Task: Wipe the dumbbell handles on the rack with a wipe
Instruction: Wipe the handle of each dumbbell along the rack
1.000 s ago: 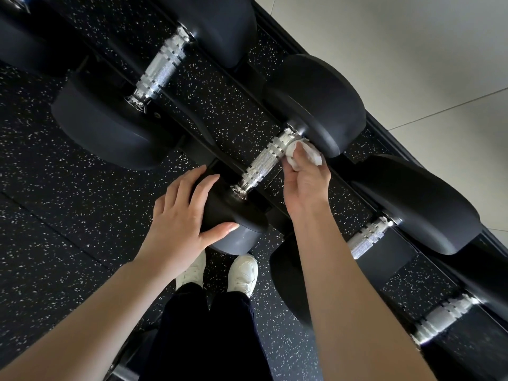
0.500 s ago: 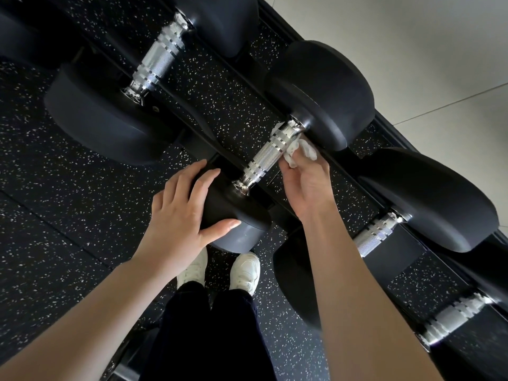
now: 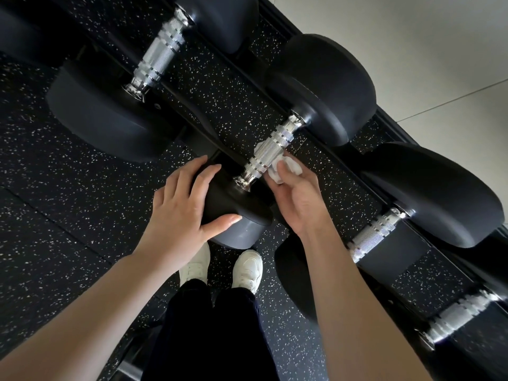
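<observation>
Right hand (image 3: 298, 199) pinches wipe (image 3: 286, 167) against handle (image 3: 268, 154); left hand (image 3: 181, 213) (fingers flat) steadies dumbbell head (image 3: 239, 207).

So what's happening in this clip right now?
A person stands at a dumbbell rack, cleaning. The right hand pinches a crumpled white wipe against the side of the middle dumbbell's chrome handle, toward its near end. The left hand rests flat, fingers spread, on that dumbbell's near black head. Three other chrome handles show on the rack, with no hand on them.
</observation>
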A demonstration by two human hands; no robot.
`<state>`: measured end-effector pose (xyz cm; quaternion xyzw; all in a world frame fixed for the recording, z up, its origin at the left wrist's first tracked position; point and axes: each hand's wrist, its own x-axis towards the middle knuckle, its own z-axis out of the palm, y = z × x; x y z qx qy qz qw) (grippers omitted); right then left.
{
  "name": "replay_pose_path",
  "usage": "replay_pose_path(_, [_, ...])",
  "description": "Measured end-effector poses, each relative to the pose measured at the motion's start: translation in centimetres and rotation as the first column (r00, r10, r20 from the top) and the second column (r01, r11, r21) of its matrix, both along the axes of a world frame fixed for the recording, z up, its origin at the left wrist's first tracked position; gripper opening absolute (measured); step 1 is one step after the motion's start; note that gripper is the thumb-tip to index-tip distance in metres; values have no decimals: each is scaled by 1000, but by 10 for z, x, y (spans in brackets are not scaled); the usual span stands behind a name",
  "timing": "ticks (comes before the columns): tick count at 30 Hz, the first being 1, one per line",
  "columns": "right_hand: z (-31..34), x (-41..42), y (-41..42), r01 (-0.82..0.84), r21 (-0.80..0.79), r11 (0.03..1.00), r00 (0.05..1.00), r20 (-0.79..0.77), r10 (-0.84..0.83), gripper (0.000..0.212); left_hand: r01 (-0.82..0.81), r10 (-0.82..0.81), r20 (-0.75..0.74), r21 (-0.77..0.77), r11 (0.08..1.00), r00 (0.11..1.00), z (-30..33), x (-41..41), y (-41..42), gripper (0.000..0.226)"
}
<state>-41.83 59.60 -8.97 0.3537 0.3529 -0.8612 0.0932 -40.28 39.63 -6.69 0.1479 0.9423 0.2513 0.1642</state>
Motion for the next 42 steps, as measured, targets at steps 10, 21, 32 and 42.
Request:
replay_pose_path(10, [-6,2,-2,-39,54,998,996,76,35,26,-4,4,-11,8,1000,1000,-2,1,0,76])
replay_pose_path(21, [-3,13,-13,-392,330,859,920,117,375,22,1,-1,1,-6,1000,1000,-3,1,0,77])
replay_pose_path(32, [11,25,-8,-500,579,645,866,309,394,8,-1,0,-31,-23,1000,1000,-2,2,0,77])
replay_pose_path(42, [32,20,-25,-475,772,421,862,312,401,16,-4,3,-11,-61,998,1000,-2,1,0,80])
